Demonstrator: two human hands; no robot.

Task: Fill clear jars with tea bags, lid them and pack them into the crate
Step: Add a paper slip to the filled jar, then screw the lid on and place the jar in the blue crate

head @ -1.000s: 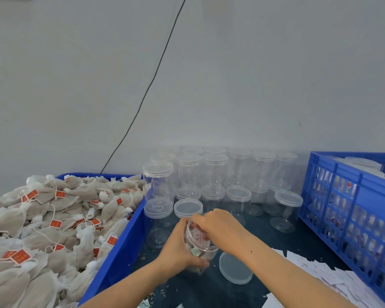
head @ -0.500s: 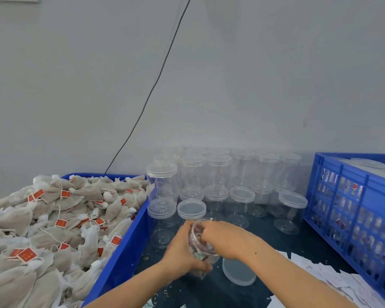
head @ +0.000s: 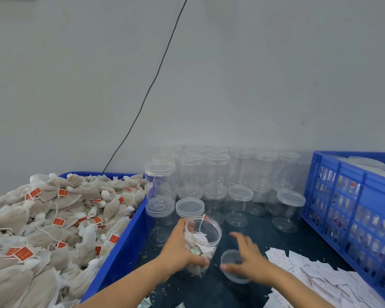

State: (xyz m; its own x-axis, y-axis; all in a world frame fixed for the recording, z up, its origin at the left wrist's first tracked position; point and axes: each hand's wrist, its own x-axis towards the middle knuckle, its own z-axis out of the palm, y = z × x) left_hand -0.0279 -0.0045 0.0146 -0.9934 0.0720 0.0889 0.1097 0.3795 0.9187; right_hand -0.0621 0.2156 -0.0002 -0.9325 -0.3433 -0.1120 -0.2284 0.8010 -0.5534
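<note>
My left hand grips a clear jar tilted toward me, with tea bags inside and a tag string hanging over its open rim. My right hand hovers with fingers spread over a clear lid lying flat on the dark table; whether it touches the lid is unclear. A blue tub heaped with tea bags fills the left. The blue crate on the right holds filled, lidded jars.
Several empty lidded jars stand stacked in rows against the grey wall behind my hands. Loose white paper slips are piled at the lower right. A black cable runs down the wall.
My right hand has come out of the jar's mouth and moved right and down over the lid. The left hand keeps holding the jar, now more tilted.
</note>
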